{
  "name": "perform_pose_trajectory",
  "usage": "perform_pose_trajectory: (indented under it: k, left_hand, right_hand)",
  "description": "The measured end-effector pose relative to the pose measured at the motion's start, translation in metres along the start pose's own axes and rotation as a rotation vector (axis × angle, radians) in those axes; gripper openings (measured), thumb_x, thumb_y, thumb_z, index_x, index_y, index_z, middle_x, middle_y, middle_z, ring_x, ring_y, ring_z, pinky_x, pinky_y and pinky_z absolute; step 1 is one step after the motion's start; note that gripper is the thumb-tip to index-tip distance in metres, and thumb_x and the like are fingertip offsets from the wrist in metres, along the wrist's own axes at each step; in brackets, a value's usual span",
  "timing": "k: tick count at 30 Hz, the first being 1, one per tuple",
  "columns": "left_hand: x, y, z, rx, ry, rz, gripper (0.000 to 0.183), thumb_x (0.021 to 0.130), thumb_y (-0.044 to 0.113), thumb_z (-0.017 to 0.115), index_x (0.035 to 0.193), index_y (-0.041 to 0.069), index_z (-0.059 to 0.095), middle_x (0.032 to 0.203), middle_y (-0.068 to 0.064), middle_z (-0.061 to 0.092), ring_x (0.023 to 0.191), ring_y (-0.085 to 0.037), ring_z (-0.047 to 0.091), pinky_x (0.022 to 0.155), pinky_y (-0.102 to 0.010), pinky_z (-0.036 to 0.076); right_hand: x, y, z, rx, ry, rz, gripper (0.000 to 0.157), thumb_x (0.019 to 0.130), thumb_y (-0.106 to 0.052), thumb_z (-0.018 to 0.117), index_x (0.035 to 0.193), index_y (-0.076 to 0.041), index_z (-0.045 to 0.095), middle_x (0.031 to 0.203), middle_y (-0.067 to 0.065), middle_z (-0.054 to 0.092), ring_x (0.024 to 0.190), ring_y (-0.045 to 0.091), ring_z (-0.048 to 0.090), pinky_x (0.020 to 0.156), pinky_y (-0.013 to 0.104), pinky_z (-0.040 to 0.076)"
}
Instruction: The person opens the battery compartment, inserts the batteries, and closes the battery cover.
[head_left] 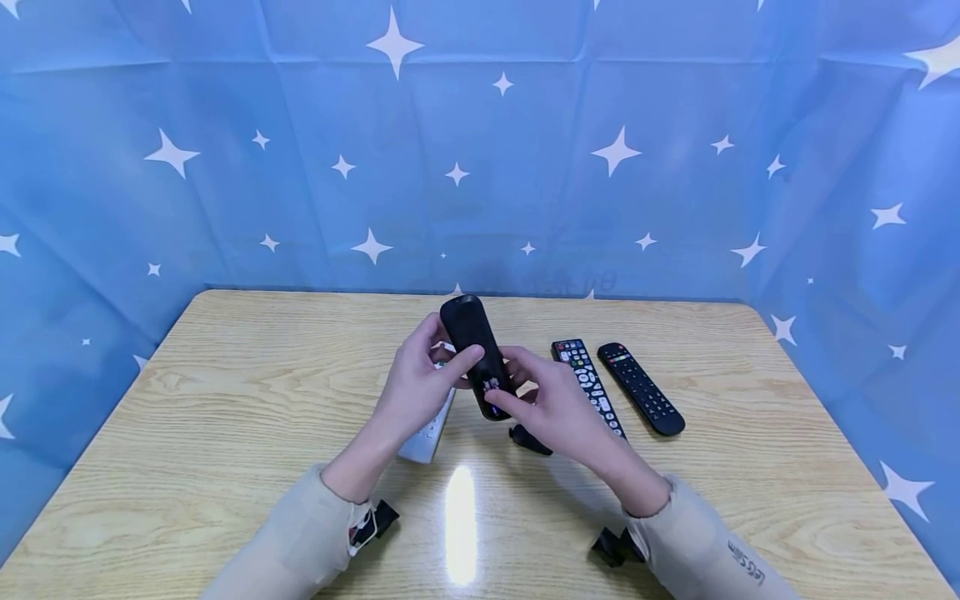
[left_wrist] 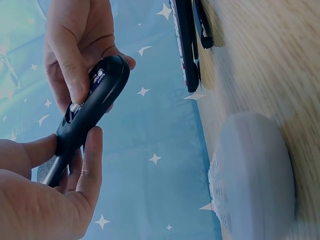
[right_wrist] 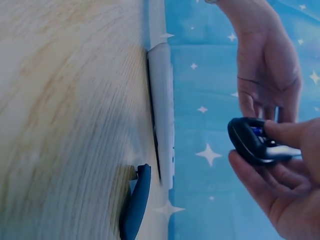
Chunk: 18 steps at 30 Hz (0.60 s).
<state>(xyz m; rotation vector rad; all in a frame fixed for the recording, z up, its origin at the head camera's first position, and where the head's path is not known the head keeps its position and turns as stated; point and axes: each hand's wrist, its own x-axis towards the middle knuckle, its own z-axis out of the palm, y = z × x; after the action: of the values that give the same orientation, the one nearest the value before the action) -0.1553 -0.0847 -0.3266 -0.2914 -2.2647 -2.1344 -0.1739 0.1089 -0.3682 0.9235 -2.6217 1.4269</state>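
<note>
Above the table, both hands hold a black remote control (head_left: 467, 321) back side up, tilted. The left hand (head_left: 420, 377) grips its far part, thumb across the back. At the near end the right hand (head_left: 558, 408) holds it between thumb and fingers, the thumb at the uncovered battery compartment. Inside that compartment, batteries (left_wrist: 98, 78) show in the left wrist view, partly hidden by the right thumb. A curved black battery cover (right_wrist: 136, 207) lies on the table below the right hand.
A white remote control (head_left: 429, 435) lies under the left hand, partly hidden. To the right are a black remote with white buttons (head_left: 588, 379), partly behind the right hand, and a slim black remote (head_left: 642, 390). A star-printed blue cloth (head_left: 480, 167) hangs behind the wooden table (head_left: 262, 375).
</note>
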Motion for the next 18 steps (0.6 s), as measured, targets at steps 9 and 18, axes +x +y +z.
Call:
perform_pose_trajectory:
  k: [9, 18]
  left_hand:
    - [0.001, -0.003, -0.004, 0.018, 0.025, -0.014, 0.026, 0.091, 0.007, 0.066, 0.113, -0.002, 0.054, 0.095, -0.015, 0.058, 0.081, -0.036, 0.064, 0.070, -0.046, 0.056]
    - [0.003, -0.004, -0.008, 0.017, 0.052, -0.013, 0.024, 0.090, 0.004, 0.066, 0.110, -0.002, 0.053, 0.094, -0.015, 0.056, 0.081, -0.037, 0.063, 0.069, -0.047, 0.056]
  right_hand:
    - [-0.002, 0.004, -0.005, -0.073, -0.118, 0.028, 0.043, 0.088, -0.019, 0.071, 0.128, -0.015, 0.056, 0.093, -0.006, 0.066, 0.080, 0.007, 0.063, 0.062, 0.027, 0.053]
    - [-0.007, 0.014, -0.007, -0.187, -0.316, 0.077, 0.016, 0.089, -0.018, 0.069, 0.103, -0.012, 0.063, 0.090, -0.004, 0.063, 0.076, 0.010, 0.060, 0.064, 0.028, 0.050]
